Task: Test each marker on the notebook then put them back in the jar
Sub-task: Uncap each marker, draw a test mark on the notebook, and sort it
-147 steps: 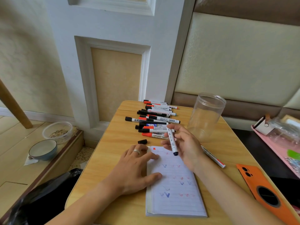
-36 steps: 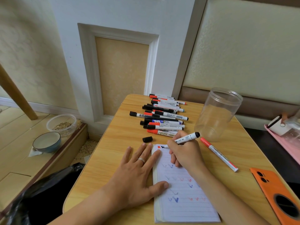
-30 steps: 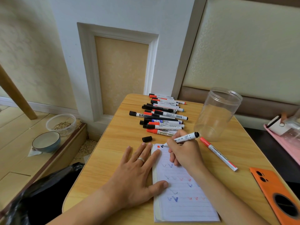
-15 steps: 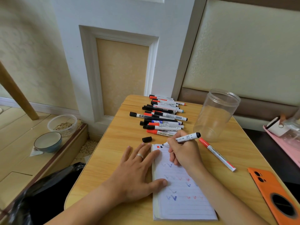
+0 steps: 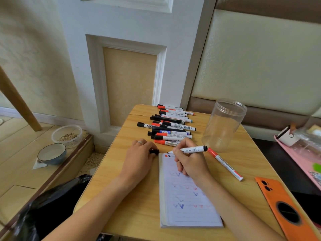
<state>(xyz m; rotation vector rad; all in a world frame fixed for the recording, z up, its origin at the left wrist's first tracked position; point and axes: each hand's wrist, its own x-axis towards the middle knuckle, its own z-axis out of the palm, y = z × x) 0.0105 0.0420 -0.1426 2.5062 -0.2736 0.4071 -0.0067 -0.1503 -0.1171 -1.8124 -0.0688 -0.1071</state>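
L hand [image 5: 139, 156] curled, pinching | R hand [image 5: 190, 160] curled, gripping

On the tabletop [image 5: 139, 206] in front of you, the notebook [image 5: 187, 211] lies near the front edge, right of centre. Your left hand [image 5: 139, 159] rests just left of its top corner, your fingers [image 5: 151, 148] on the cap [image 5: 154, 151]. Your right hand [image 5: 191, 162] lies over the notebook's upper part and holds the marker [image 5: 192, 150], tip at the page's top left. Behind both hands lies the row of markers [image 5: 172, 124]. Right of that row stands the jar [image 5: 224, 124]. A single marker [image 5: 225, 165] lies between the jar and the phone [image 5: 284, 211], which lies at the tabletop's right front corner.
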